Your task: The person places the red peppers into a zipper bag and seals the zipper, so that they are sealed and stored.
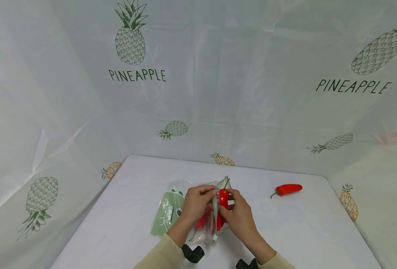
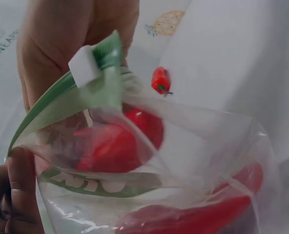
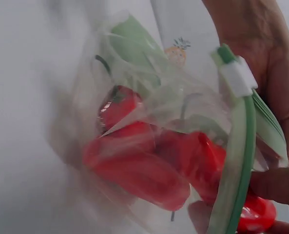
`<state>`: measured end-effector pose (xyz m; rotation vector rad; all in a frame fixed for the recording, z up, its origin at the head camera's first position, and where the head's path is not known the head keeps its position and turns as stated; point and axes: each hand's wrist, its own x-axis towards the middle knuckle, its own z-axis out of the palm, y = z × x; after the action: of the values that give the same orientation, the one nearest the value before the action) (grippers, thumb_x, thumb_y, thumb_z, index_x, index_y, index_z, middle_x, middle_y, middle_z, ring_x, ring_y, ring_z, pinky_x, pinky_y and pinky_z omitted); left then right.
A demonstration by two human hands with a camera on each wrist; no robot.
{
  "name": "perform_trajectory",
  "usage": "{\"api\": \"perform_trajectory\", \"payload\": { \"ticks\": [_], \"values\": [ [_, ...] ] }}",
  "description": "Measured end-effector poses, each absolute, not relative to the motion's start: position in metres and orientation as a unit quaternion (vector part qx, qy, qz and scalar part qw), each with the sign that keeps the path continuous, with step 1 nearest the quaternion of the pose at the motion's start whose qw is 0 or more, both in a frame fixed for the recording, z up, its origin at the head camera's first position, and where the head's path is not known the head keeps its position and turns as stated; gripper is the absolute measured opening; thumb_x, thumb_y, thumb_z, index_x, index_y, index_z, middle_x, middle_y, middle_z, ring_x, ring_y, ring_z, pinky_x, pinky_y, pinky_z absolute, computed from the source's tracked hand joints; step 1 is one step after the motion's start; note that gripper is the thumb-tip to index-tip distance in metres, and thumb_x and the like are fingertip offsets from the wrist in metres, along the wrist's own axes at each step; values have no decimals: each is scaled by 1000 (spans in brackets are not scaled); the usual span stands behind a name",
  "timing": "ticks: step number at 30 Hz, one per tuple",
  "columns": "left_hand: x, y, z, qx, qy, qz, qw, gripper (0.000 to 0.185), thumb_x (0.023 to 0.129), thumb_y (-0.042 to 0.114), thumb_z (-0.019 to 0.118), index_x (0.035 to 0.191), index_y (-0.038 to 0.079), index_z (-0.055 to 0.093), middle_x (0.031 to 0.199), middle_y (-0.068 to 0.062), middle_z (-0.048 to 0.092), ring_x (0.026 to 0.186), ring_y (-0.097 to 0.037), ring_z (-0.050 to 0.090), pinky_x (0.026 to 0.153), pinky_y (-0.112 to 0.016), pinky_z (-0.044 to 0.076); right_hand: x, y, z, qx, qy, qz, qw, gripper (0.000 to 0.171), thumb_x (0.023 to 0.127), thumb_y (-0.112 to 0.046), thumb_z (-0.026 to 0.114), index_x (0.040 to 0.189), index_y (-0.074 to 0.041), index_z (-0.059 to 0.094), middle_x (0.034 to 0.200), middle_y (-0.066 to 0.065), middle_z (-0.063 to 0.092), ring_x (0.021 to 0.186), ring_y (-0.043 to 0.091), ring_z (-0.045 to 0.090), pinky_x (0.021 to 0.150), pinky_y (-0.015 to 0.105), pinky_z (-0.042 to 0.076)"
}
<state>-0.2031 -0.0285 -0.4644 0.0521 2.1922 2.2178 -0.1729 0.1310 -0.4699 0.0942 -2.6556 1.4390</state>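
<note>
The left hand (image 1: 195, 203) pinches the green zip strip of a clear bag (image 1: 207, 220) near its top; the fingers curl around the strip and the wrist is bent inward over the table (image 1: 124, 220). The right hand (image 1: 239, 216) holds a red pepper (image 1: 223, 200) upright at the mouth of the bag, with fingers curled around it and the stem pointing up. Both hands meet in the middle, just above the table, and the sleeves are beige.

The bag has a white slider (image 2: 84, 65) on its green strip – the left wrist view shows it close. White letters are printed on a green band of the bag, but they are cut off and I cannot read them. Inside the bag lie more red peppers (image 3: 134, 165), pressed against the plastic.

Under the bag, to the left, a green packet (image 1: 168, 215) with white drawings lies flat on the table. A second pepper (image 1: 287, 189) lies alone on the table, well apart to the right of the hands.

Behind the table hangs a pale sheet (image 1: 218, 93) with pineapple drawings – the word "PINEAPPLE" is written under two of them.
</note>
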Motion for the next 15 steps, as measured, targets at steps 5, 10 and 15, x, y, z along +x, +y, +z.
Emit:
{"api": "perform_trajectory", "payload": {
  "ticks": [5,10,15],
  "values": [
    [-206,-31,-461,18,686,727,13,27,96,15,79,120,3,79,96,-12,78,70,-9,69,60,-20,60,-171,129,-472,56,-891,449,29,56,89,-14,84,139,-8,59,116,15,66,78,12,70,54,23,60],
    [-209,-35,-456,27,683,730,4,27,97,15,78,120,1,78,98,-13,76,70,-9,69,60,-21,60,-172,131,-469,83,-902,424,9,54,88,-10,83,137,-5,60,111,13,68,74,10,68,53,22,59],
    [-208,-36,-455,38,692,721,1,26,97,14,77,120,1,79,102,-14,78,73,-10,71,61,-21,61,-174,132,-465,100,-917,386,-15,54,87,-8,81,136,-3,61,103,12,72,70,10,67,52,24,57]
  ]
}}
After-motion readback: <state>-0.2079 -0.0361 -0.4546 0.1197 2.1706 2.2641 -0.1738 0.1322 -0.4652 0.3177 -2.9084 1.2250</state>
